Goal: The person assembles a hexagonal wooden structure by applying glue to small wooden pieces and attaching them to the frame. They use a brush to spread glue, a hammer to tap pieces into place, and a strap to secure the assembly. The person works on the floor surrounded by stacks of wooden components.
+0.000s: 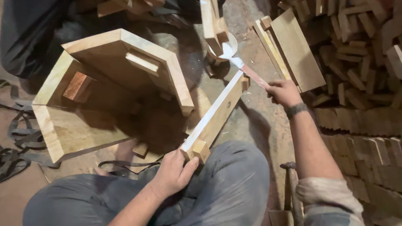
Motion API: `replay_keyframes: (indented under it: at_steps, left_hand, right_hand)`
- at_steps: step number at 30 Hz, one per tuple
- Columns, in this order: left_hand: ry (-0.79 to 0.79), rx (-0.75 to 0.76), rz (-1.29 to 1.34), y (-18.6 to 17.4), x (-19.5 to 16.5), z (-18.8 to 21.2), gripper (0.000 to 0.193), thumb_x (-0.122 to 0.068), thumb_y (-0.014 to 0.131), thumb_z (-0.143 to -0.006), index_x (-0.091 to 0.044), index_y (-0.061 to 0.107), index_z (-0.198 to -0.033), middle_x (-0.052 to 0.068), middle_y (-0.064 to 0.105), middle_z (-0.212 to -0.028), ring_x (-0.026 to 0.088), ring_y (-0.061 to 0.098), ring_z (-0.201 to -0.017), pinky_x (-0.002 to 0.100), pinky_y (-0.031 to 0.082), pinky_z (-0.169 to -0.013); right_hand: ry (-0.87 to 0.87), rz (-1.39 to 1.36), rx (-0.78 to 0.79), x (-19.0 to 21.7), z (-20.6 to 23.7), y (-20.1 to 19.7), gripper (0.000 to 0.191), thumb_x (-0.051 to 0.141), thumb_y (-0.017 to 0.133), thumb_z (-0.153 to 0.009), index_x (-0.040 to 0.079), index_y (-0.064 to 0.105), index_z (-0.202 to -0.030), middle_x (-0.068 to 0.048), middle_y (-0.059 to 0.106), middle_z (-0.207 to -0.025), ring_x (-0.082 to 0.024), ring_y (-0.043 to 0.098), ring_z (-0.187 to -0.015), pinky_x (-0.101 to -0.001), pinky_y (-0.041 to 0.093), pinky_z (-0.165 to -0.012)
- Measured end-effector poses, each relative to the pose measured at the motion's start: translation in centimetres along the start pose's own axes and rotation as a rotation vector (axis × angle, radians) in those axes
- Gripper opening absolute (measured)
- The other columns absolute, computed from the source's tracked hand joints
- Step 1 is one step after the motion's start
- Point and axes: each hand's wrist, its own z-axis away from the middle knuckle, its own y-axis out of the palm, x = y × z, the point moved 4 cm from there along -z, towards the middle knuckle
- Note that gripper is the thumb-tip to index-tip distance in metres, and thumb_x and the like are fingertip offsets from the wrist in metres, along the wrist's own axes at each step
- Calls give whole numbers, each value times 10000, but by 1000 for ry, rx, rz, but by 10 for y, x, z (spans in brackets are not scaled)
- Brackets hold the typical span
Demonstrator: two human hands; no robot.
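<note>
Dusty floor (pixel 255 121): open wooden box (pixel 109 96), plank stack (pixel 289 48), small wood blocks pile (pixel 360 50), black straps (pixel 16 138), hammer (pixel 293 188).

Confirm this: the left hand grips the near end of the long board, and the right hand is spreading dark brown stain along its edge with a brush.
Not quite. In the head view, the left hand does grip the near end of the long board, and the right hand holds the brush, but the coating along the edge is white, not dark brown.
</note>
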Motion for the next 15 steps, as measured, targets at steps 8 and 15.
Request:
replay_keyframes:
  at_steps: [8,15]
  left_hand:
    - [5,75,-315,24,23,-16,491,-177,682,-909,87,529,-1294,253,694,-930,433,676,-818,485,555,-725]
    - [-5,117,-348,18,26,-24,506,-175,698,-901,78,532,-1307,250,691,-910,426,687,-808,479,562,-734]
  right_hand:
    - [-91,-492,-63,-119,65,29,316,118,662,-941,68,660,-1253,-53,732,-969,-141,682,-730,-277,526,-613]
    - [-465,-181,-241,-138,72,67,388,69,680,-979,69,679,-1366,-44,694,-1101,-155,618,-972,-276,508,-874]
